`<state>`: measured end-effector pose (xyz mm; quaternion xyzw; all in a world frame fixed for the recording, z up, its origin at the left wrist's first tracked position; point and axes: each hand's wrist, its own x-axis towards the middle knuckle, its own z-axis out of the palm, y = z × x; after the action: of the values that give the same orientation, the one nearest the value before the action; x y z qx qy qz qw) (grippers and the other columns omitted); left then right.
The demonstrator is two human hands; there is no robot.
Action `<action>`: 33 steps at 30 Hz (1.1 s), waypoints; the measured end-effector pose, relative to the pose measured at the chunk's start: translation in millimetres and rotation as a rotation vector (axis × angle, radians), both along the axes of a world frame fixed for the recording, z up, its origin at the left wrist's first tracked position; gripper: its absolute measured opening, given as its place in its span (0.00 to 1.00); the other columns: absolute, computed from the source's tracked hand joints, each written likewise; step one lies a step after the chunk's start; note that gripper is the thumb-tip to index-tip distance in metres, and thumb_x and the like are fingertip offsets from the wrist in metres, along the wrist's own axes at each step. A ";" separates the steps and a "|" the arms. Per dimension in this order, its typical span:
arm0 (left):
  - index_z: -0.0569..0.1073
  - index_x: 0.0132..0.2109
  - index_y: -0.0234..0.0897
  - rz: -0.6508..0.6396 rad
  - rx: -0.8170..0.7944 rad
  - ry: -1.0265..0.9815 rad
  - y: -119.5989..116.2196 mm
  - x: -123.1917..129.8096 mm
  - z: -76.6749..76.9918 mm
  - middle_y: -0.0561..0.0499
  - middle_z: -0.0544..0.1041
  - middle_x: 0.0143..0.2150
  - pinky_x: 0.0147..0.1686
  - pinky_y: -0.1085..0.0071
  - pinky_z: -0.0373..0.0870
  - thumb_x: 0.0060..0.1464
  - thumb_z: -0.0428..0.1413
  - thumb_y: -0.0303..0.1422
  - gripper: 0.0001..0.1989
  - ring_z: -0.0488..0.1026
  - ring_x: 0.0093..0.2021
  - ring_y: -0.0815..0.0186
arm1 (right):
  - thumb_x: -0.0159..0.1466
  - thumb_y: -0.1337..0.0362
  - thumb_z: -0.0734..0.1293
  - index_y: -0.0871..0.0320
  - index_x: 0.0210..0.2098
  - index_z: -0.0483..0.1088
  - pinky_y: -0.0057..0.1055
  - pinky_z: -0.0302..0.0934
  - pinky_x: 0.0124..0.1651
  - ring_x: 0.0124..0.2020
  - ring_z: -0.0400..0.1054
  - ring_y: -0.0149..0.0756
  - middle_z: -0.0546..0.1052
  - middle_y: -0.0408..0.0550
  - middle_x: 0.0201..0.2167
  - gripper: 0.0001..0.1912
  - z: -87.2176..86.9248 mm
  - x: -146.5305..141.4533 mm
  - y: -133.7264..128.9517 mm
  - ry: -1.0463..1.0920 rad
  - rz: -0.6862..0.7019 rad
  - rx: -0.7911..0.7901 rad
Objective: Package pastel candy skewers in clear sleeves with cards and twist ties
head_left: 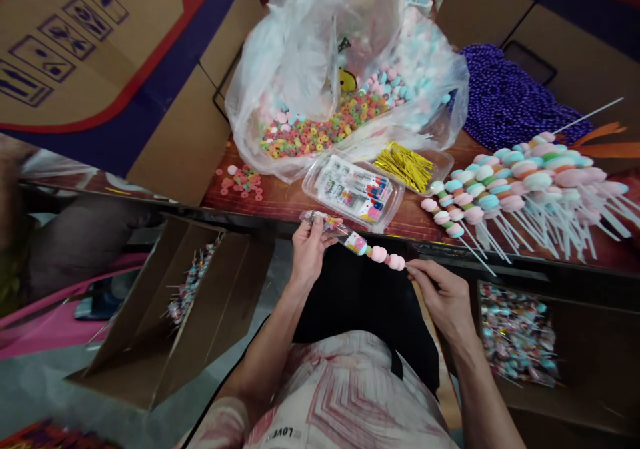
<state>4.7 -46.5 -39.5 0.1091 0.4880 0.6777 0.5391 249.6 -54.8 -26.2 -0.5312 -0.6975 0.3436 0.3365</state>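
Lying beyond the candy skewer (379, 254) are wrappers (350, 187) and gold ties (404, 167).

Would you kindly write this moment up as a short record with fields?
Left hand: holds a clear wrapper
Right hand: pinches one end of a candy skewer
Candy skewer: at least partly inside the wrapper
Table: tray of printed wrappers, bunch of yellow ties, pile of unwrapped skewers, bag of small candies
Cardboard box, lower left: holds more skewers

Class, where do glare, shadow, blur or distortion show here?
All in the head view: whitish sheen on the plastic bag; shadow inside the lower-right box; blurred person at far left; upper-left carton apparently stretched by a wide lens; candy skewer fairly clear.
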 end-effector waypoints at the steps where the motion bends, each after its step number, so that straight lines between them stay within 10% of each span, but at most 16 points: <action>1: 0.73 0.35 0.37 -0.006 0.007 0.005 -0.3 0.5 0.2 0.47 0.83 0.36 0.32 0.72 0.71 0.47 0.66 0.47 0.19 0.81 0.31 0.63 | 0.65 0.59 0.66 0.54 0.36 0.78 0.31 0.64 0.36 0.29 0.71 0.34 0.77 0.44 0.27 0.09 1.0 -1.8 -0.3 0.001 -0.009 0.001; 9: 0.72 0.36 0.39 -0.033 0.049 0.003 -0.6 9.0 5.1 0.46 0.84 0.36 0.34 0.68 0.74 0.44 0.66 0.52 0.23 0.81 0.32 0.62 | 0.65 0.59 0.66 0.55 0.31 0.76 0.26 0.60 0.28 0.24 0.66 0.31 0.73 0.40 0.21 0.10 -5.9 -20.7 -8.9 0.098 -0.017 -0.153; 33: 0.69 0.40 0.36 -0.073 0.077 -0.078 -4.5 25.4 9.1 0.43 0.83 0.39 0.52 0.56 0.73 0.50 0.63 0.52 0.24 0.80 0.49 0.54 | 0.69 0.62 0.62 0.56 0.33 0.72 0.26 0.55 0.30 0.23 0.62 0.27 0.69 0.39 0.23 0.10 -11.3 -39.9 -23.2 -0.071 -0.048 0.029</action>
<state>30.1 -51.1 -30.4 0.1210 0.4359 0.6796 0.5775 209.7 -78.0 -37.5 -0.5546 -0.7011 0.3061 0.3274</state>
